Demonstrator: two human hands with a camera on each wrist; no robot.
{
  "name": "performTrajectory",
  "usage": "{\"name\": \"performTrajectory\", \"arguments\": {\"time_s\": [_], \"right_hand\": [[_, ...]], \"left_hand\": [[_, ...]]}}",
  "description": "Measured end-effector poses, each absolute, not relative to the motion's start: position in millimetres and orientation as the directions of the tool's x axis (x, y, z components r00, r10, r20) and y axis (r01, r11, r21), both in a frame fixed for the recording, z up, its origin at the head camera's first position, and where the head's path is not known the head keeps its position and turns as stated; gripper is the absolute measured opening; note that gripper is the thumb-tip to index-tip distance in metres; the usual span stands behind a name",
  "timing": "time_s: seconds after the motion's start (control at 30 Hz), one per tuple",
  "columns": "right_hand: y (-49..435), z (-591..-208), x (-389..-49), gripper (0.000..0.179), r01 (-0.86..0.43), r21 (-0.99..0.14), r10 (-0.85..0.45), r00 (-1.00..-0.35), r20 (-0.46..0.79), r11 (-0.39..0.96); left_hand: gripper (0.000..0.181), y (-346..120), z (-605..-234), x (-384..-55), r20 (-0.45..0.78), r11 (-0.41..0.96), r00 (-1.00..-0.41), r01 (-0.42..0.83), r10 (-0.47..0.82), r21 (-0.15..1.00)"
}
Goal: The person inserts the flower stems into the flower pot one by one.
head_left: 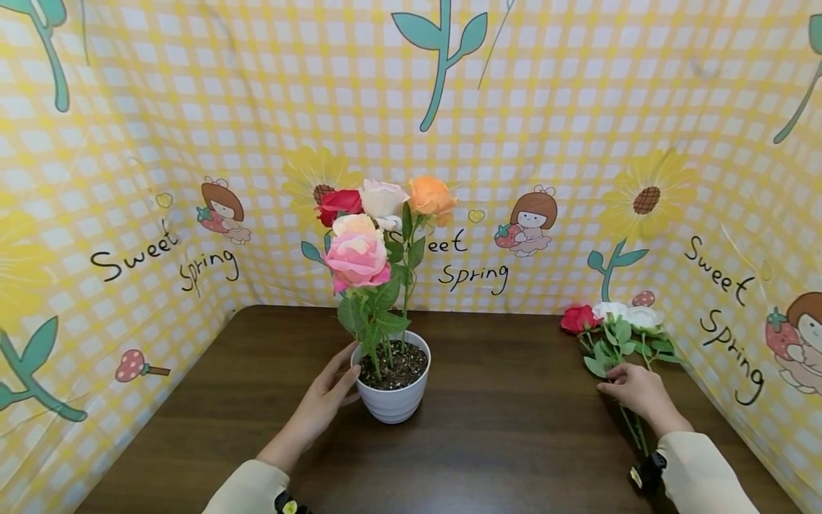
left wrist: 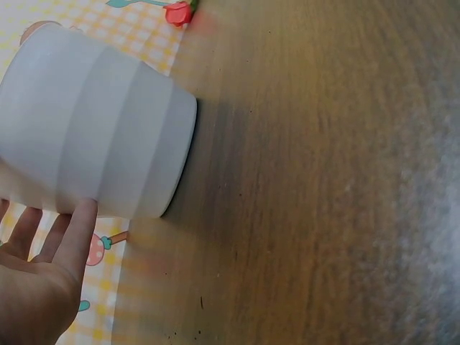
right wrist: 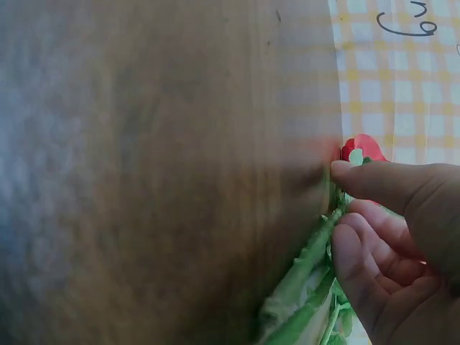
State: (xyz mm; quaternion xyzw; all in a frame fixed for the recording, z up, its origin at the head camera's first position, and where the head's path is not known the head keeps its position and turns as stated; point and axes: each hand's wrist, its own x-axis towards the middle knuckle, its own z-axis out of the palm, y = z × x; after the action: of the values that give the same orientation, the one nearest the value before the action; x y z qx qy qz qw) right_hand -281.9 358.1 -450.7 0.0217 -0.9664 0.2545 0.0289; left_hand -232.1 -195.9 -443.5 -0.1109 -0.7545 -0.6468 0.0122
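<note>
Now your left hand touches white pot on left side, fingers extended; right hand narrow at loose flowers, far right, can't tell whether gripping.

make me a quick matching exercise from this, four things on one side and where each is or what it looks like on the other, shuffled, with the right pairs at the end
Column one
1. left hand
2. right hand
3. orange rose
4. pot

Column two
a. white, with dark soil inside
b. at the flowers lying on the table
c. in bloom, held up above the soil
d. touching the side of a container

Right pairs: 1-d, 2-b, 3-c, 4-a
</note>
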Motion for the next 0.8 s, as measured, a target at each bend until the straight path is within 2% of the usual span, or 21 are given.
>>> {"name": "performTrajectory", "arguments": {"time_s": [0.3,0.5,0.63,0.8], "right_hand": [[362.2,-446.3,-283.0,0.048,0.051,-0.551,0.023,-0.998,-0.058,0.833],[363.7,-442.2,-283.2,0.027,0.082,-0.566,0.001,-0.990,-0.142,0.820],[364.0,-444.4,-281.9,0.023,0.104,-0.595,-0.006,-0.984,-0.180,0.797],[360.3,-444.8,-280.0,0.024,0.072,-0.599,-0.022,-0.989,-0.148,0.797]], "left_hand": [[0.054,-196.7,-444.7,-234.1,0.161,0.143,-0.976,0.182,0.145,0.973],[0.054,-196.9,-444.6,-235.0,0.158,0.141,-0.977,0.178,0.144,0.974],[0.054,-196.8,-444.1,-234.3,0.158,0.136,-0.976,0.179,0.151,0.974],[0.053,-196.9,-443.8,-233.6,0.158,0.136,-0.975,0.180,0.158,0.974]]}}
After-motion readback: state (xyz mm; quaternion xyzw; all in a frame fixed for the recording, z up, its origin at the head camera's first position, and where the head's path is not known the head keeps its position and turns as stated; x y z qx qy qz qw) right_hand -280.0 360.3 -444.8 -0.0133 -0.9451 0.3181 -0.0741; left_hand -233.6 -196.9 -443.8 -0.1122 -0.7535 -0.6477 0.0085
